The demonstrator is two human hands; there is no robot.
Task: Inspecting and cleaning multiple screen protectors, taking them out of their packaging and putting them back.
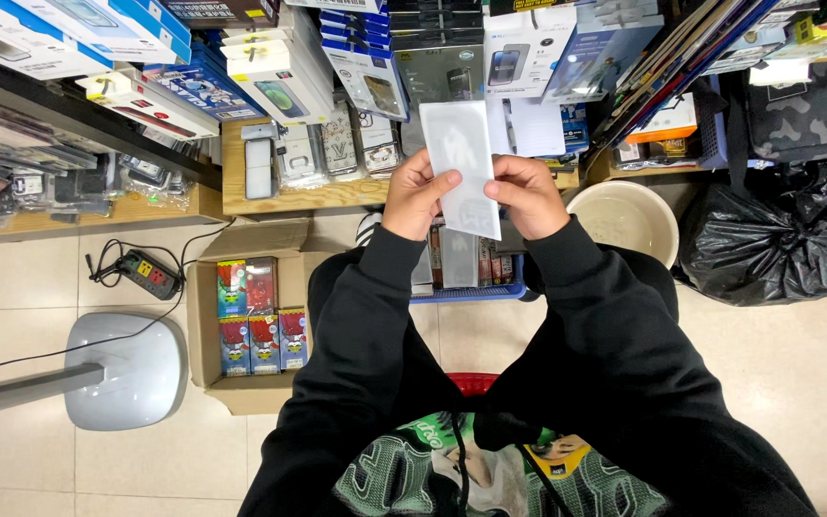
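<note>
Flat white packet [461, 163]: a thin, translucent-looking sleeve held upright at chest height in front of the shelves, between both hands. The left hand [415, 196] pinches its left edge at mid-height, fingers curled closed on it; the right hand [526, 194] pinches the right edge opposite, likewise closed on it. Judged from its thinness and the light two-point pinch that supports it, the packet is light and semi-stiff, likely to flex if pressed at the centre; its glossy face suggests a slippery film, so the edges are the sound place to take hold, with the thumbs kept off the pale middle panel. Whether the contents are fragile cannot be told. No surface lies beneath the packet; directly below the hands stands a blue basket [471, 287] packed with upright flat packages. Behind it a wooden shelf [289, 196] carries phone cases and boxed accessories in dense rows. On the tiled floor [31, 287] to the left sit an open cardboard box [205, 316] of small colourful cartons, a power strip [148, 273] with trailing cable, and a grey stand base [126, 369]. To the right are a cream tub [629, 218] and a black rubbish bag [772, 244]. Room for movement is narrow.
</note>
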